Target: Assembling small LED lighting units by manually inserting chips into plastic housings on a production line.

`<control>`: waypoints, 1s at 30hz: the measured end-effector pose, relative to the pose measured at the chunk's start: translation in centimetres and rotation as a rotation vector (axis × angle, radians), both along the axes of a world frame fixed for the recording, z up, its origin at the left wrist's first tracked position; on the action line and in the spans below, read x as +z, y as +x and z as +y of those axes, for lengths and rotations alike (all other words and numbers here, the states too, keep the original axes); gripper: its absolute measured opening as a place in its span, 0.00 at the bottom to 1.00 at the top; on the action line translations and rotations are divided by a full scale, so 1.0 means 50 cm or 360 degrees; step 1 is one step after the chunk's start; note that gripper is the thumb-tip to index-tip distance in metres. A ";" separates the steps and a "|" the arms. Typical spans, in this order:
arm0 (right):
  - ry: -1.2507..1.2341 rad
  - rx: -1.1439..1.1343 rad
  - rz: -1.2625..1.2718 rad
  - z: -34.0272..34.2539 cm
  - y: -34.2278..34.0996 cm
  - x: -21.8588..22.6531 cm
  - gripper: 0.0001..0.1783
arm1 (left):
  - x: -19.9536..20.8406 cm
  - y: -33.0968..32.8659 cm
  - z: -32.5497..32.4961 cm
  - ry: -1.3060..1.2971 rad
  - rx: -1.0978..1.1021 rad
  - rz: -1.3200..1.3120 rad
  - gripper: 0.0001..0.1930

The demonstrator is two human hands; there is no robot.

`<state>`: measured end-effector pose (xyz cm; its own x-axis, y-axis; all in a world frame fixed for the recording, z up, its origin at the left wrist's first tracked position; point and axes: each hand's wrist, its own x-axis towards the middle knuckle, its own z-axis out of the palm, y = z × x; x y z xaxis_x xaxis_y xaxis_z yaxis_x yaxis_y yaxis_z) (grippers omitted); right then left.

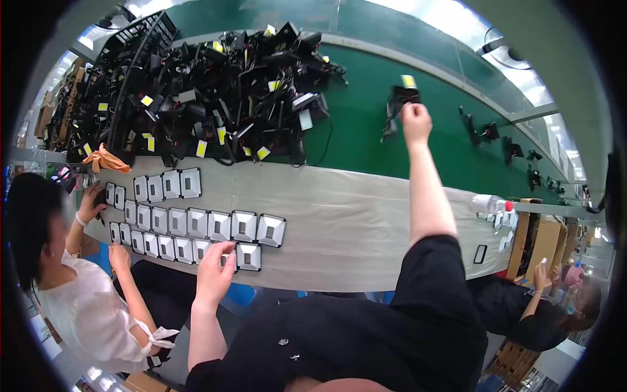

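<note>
My right hand [416, 123] is stretched out over the green belt [356, 98], fingers closed on a black lamp housing [405, 95] with a yellow-and-white patch and a dangling black cable; the housing is slightly blurred. Low over the pale table cover, my left hand [214, 273] has its thumb and fingers apart. It hovers at the front row of silver lamp reflectors [249, 257], partly hiding one of them. Each reflector is a square, black-edged frame with a rectangular window. Whether the left fingertips touch one, I cannot make out.
Black housings and cables [228, 98] lie heaped at the far left, beside a black crate [134, 78]. More housings [513, 151] sit along the belt at right. A bottle [488, 204] lies near a loose black frame [480, 254]. Co-workers sit at both sides; an orange cloth [108, 160] lies left.
</note>
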<state>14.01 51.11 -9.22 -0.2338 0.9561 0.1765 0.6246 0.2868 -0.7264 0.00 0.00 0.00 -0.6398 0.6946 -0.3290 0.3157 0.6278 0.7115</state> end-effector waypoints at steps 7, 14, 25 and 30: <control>-0.0260 0.0800 0.0846 -0.341 0.124 0.385 0.03 | 0.230 0.138 0.276 0.0991 -0.0036 -0.0894 0.23; 0.0071 0.1313 0.0599 -0.476 0.248 0.588 0.05 | 0.403 0.203 0.345 0.1095 -0.0466 -0.1913 0.26; 0.0864 0.1638 0.0114 -0.595 0.209 0.760 0.19 | 0.464 0.237 0.259 0.0899 -0.1187 -0.1005 0.21; 0.0163 0.1136 0.0569 -0.585 0.227 0.784 0.07 | 0.448 0.190 0.229 0.1047 -0.1235 -0.1629 0.46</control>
<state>25.37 21.85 29.97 -0.6952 0.5723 0.4349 -0.0003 0.6048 -0.7964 9.51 11.43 22.40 0.2789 0.9544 0.1069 -0.3975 0.0134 0.9175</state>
